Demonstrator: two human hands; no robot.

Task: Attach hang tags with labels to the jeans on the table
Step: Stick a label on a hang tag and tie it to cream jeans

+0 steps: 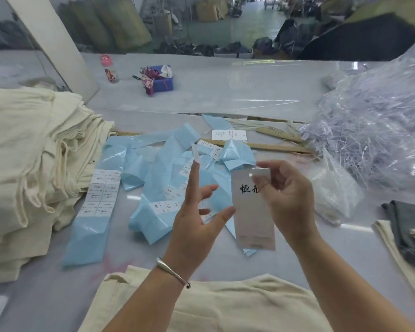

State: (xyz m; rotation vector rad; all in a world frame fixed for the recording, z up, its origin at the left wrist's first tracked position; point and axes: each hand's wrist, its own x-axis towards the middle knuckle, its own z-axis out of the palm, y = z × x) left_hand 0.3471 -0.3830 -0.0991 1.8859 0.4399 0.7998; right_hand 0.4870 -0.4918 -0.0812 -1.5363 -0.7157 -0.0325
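Meanwhile blue backing strips (151,188) w/ labels (101,192) litter table (225,92).

A pale grey hang tag (252,212) with black brush-style characters near its top is hanging upright above the table, its upper edge being pinched from the right. A small white label (196,153) is sticking up, slightly tilted, just above and left of it. Cream-coloured jeans (216,305) are lying flat at the near edge of the table, while a tall stack of folded cream jeans (31,164) is sitting at the left. Light blue backing strips (94,216), some carrying white printed labels, are lying scattered between them.
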